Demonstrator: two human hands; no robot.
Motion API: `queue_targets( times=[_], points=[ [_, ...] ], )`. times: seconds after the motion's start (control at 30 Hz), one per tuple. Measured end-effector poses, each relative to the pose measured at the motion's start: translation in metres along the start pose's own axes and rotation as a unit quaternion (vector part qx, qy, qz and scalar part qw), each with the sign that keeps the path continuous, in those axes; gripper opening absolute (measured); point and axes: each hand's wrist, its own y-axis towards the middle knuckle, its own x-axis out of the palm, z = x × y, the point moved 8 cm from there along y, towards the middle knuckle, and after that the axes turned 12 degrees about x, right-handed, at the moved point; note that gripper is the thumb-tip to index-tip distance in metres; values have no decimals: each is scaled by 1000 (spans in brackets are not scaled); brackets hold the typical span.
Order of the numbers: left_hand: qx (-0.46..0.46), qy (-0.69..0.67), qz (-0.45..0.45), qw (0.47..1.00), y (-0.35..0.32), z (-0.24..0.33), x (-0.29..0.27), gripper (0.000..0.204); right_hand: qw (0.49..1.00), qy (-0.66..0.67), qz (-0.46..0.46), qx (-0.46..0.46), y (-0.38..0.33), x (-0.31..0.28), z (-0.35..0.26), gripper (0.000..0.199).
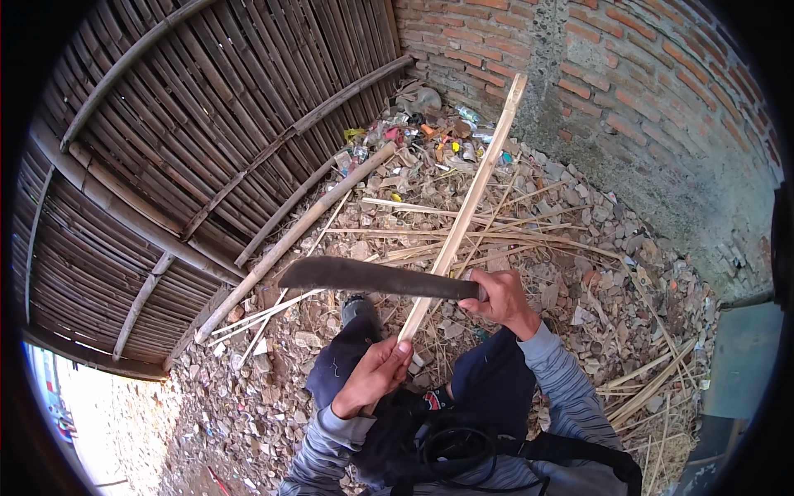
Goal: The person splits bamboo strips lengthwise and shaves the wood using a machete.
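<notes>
My left hand [376, 374] is closed around the lower end of a long pale bamboo strip [475, 194], which slants up and away to the right. In my right hand [500, 299] is the handle of a machete [364, 277]. Its broad dark blade points left and lies across the strip, a short way beyond my left hand. Whether the blade's edge touches the strip I cannot tell. The machete's handle is mostly hidden by my right fingers.
Thin split bamboo strips [496, 236] lie on the rubble ahead, and more strips [653, 384] at the right. A bamboo pole [298, 240] runs along the slatted bamboo wall [215, 107] on the left. Litter [438, 136] gathers by the brick wall [628, 83].
</notes>
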Motion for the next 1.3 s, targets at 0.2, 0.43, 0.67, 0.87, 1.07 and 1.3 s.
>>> queue_targets(
  times=[0.2, 0.43, 0.67, 0.87, 1.07, 1.3],
  points=[
    [-6, 9, 28, 1000, -11, 4, 0, 38, 998, -48, 14, 37, 16, -17, 1, 71],
    [28, -2, 25, 999, -15, 17, 7, 37, 996, -61, -29, -61, 6, -7, -59, 68],
    [21, 27, 63, 997, -41, 25, -2, 36, 996, -86, 20, 16, 33, -33, -33, 65],
    [37, 30, 45, 998, -40, 28, 8, 37, 993, -56, 16, -104, 12, -22, -82, 65],
    [24, 89, 74, 993, -83, 16, 1, 38, 988, 3, 95, 123, 59, -73, 7, 64],
    [-12, 46, 70, 996, -83, 4, 1, 37, 992, 21, 76, 99, 35, -59, 8, 55]
  ],
)
